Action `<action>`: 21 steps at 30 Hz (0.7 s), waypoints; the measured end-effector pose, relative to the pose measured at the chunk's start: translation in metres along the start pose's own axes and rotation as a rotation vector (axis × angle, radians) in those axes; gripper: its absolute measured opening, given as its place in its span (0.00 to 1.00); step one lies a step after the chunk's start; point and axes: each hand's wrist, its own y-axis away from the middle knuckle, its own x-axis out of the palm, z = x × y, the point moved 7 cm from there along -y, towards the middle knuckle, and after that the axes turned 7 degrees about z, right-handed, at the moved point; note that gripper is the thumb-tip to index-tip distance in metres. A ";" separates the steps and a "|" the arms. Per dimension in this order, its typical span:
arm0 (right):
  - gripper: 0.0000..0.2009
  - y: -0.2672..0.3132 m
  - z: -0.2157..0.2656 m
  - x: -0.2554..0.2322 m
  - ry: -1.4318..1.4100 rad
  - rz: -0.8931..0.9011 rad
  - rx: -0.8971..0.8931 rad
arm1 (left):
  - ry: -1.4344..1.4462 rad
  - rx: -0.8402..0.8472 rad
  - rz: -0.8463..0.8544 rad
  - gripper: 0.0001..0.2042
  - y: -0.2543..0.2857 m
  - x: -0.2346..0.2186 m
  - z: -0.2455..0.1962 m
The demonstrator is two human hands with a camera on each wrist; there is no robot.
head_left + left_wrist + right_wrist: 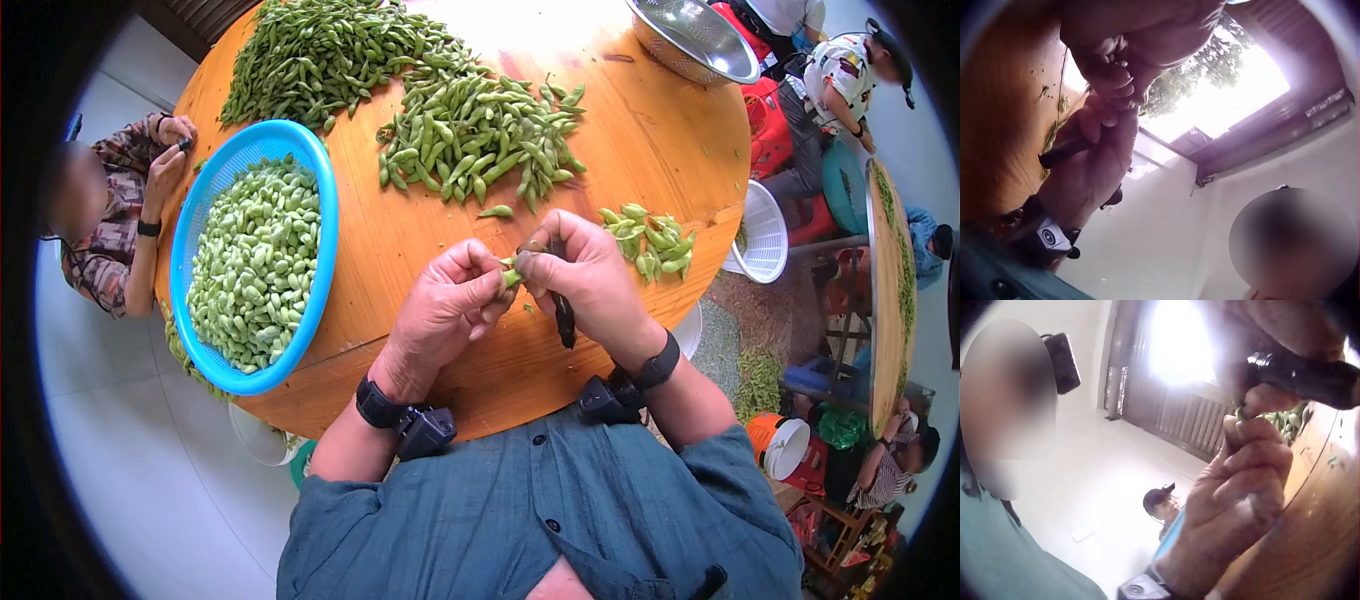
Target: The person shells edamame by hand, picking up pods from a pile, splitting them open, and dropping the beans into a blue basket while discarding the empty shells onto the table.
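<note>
Over the front of the table, my left hand [440,302] pinches a green soybean pod [513,276] between thumb and fingers. My right hand [592,288] meets it at the pod and grips a small tool with a black handle [565,322]; its working end is hidden by the fingers. In the right wrist view the black handle [1313,380] sticks out of the fist. Just beyond the hands lies a single loose pod [496,211]. A heap of pods [480,140] spreads farther back, and a smaller group of pods [650,243] sits right of my right hand.
Left on the round wooden table [350,220] stands a blue basket [328,225] of shelled green beans [258,265]. A metal colander [700,45] sits at the back right edge. Beside the table is a white basket [768,235]. A person [115,225] sits at the left.
</note>
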 end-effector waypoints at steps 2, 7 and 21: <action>0.05 -0.003 -0.003 0.001 -0.117 0.033 -0.002 | 0.022 0.009 0.032 0.05 0.000 0.002 0.000; 0.05 -0.001 0.010 0.000 0.055 -0.039 -0.073 | -0.405 0.117 -0.185 0.06 0.004 0.008 -0.019; 0.06 0.002 0.022 0.003 0.226 0.072 -0.088 | 0.019 -0.040 0.005 0.05 0.003 0.018 -0.008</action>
